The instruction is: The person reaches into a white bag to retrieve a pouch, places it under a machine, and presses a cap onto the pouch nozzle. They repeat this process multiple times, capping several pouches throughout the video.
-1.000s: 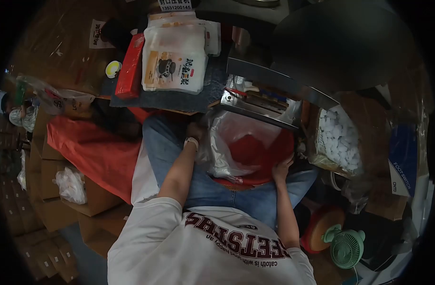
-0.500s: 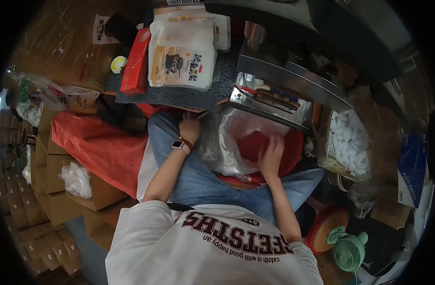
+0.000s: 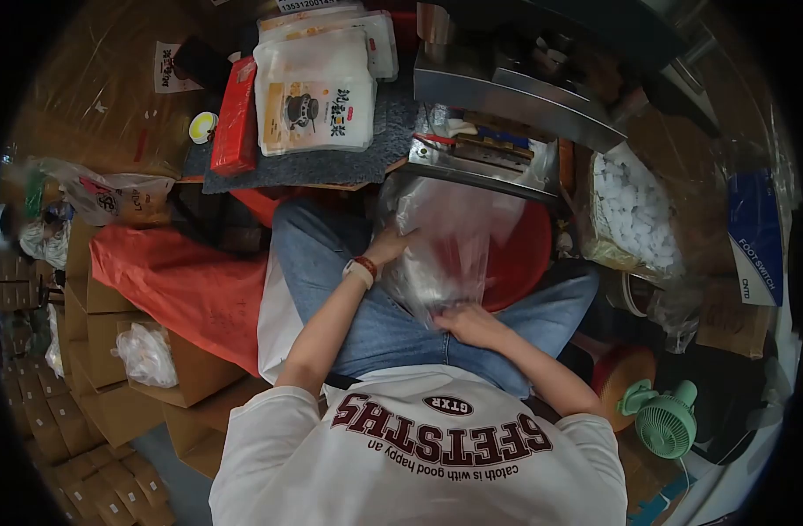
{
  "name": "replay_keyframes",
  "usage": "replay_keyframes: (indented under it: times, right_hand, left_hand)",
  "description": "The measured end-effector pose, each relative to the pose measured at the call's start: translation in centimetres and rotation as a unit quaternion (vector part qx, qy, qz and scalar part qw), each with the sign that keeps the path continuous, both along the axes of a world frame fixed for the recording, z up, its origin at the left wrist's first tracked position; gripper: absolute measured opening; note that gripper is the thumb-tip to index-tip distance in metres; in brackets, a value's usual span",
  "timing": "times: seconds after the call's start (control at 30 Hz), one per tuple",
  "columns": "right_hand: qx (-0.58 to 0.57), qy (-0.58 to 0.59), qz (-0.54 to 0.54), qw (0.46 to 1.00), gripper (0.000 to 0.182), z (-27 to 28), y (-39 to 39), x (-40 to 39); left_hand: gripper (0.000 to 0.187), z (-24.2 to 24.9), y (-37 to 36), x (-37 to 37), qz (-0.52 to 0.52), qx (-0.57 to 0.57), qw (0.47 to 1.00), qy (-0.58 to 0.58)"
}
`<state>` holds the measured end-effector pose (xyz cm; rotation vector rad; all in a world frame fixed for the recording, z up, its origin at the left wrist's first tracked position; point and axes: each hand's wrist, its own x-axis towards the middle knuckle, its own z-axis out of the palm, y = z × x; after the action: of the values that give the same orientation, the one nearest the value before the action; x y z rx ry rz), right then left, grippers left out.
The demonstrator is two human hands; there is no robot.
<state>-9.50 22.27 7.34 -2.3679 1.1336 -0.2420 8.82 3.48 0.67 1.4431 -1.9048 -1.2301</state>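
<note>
A clear plastic bag (image 3: 436, 250) lies over the lap and partly over a red basin (image 3: 526, 254). My left hand (image 3: 390, 246) rests against the bag's left side, its thumb apart from the other fingers. At the bag's near end, my right hand (image 3: 468, 324) is closed on the plastic. Directly beyond the bag stands a metal machine (image 3: 484, 158) with a long front edge. Printed pouches (image 3: 314, 96) lie stacked on a grey mat (image 3: 391, 123), beside a red packet (image 3: 235, 118).
A box of white pieces (image 3: 633, 206) stands at the right, near a blue foot-switch box (image 3: 755, 237). A green fan (image 3: 665, 425) is at the lower right. Cardboard boxes (image 3: 187, 359) and a red cloth (image 3: 187, 285) are at the left.
My right hand has moved from over the red basin toward the body and closed on the bag. My left hand has moved from the mat's edge to the bag. The view has shifted slightly.
</note>
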Motion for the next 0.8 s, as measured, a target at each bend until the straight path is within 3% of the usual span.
replay_keyframes:
  times: [0.03, 0.1, 0.17, 0.23, 0.27, 0.3, 0.33, 0.37, 0.43, 0.5, 0.57, 0.6, 0.63, 0.67, 0.7, 0.73, 0.77, 0.8]
  right_hand:
    - [0.000, 0.003, -0.002, 1.000, 0.015, 0.3, 1.6, -0.6]
    - [0.123, 0.041, 0.043, 0.991, 0.013, 2.4, 3.5, -1.6]
    - [0.112, 0.014, 0.053, 0.992, 0.010, 4.7, 2.8, -1.2]
    - [0.030, -0.181, 0.041, 0.982, 0.010, 4.9, 1.6, -0.7]
    - [0.169, -0.176, 0.015, 0.970, 0.015, 4.1, 0.7, -1.0]
    - [0.167, -0.174, 0.012, 0.970, 0.015, 2.8, 0.7, -1.9]
    - [0.244, -0.076, -0.046, 0.966, 0.018, 1.3, 0.8, -3.1]
    - [0.313, 0.021, -0.103, 0.944, 0.021, -0.3, 0.7, -4.7]
    - [0.251, -0.002, -0.158, 0.955, 0.030, -3.4, 0.4, -10.5]
    - [0.187, -0.116, -0.249, 0.943, 0.040, -4.8, -0.3, -15.6]
    - [0.169, -0.142, -0.214, 0.952, 0.046, -8.6, -1.8, -19.7]
    - [0.166, -0.145, -0.217, 0.951, 0.046, -9.3, -2.5, -21.0]
    - [0.284, -0.037, -0.291, 0.913, 0.049, -9.7, -3.4, -22.1]
    - [0.391, 0.090, -0.338, 0.851, 0.052, -10.2, -4.2, -23.3]
    - [0.298, 0.093, -0.352, 0.882, 0.050, -14.3, -4.0, -25.2]
    - [0.197, 0.103, -0.365, 0.904, 0.051, -18.5, -3.8, -27.2]
    - [0.096, 0.119, -0.380, 0.913, 0.053, -22.5, -3.6, -29.1]
    - [0.068, 0.035, -0.415, 0.906, 0.056, -21.7, -3.4, -29.6]
  left_hand:
    - [0.055, -1.2, -1.3, -0.7, -0.002, 0.000, 1.000, 0.003]
    - [0.067, -2.5, -4.7, -1.9, -0.019, 0.096, 0.974, -0.203]
    - [0.065, -1.0, -6.4, -2.9, -0.065, 0.090, 0.969, -0.221]
    - [0.065, 0.1, -8.2, -3.9, -0.114, 0.078, 0.962, -0.236]
    - [0.064, 0.5, -9.0, -4.4, -0.090, 0.173, 0.965, -0.176]
    - [0.062, 0.8, -10.1, -4.7, -0.063, 0.268, 0.955, -0.115]
    - [0.061, -3.2, -12.1, -4.6, -0.071, 0.270, 0.955, -0.097]
    - [0.061, -2.5, -12.5, -4.4, -0.073, 0.265, 0.956, -0.098]
    - [0.060, -1.1, -12.5, -4.2, -0.077, 0.291, 0.948, -0.105]
    - [0.066, -0.7, -12.3, -3.4, -0.102, 0.329, 0.933, -0.108]
    - [0.073, -0.4, -11.2, -3.1, -0.106, 0.332, 0.928, -0.134]
    - [0.073, -3.2, -11.4, -2.2, -0.109, 0.330, 0.928, -0.137]
    - [0.072, -8.2, -12.4, -0.8, -0.185, 0.223, 0.923, -0.255]
    - [0.070, -7.1, -11.4, -0.8, -0.230, 0.167, 0.907, -0.309]
    - [0.068, -5.8, -10.4, -0.9, -0.271, 0.108, 0.885, -0.362]
    - [0.066, 0.6, -7.4, -2.5, -0.288, 0.103, 0.881, -0.362]
    - [0.068, 2.4, -6.4, -3.0, -0.274, 0.062, 0.883, -0.376]
    - [0.069, 4.0, -6.2, -3.3, -0.256, 0.019, 0.884, -0.391]
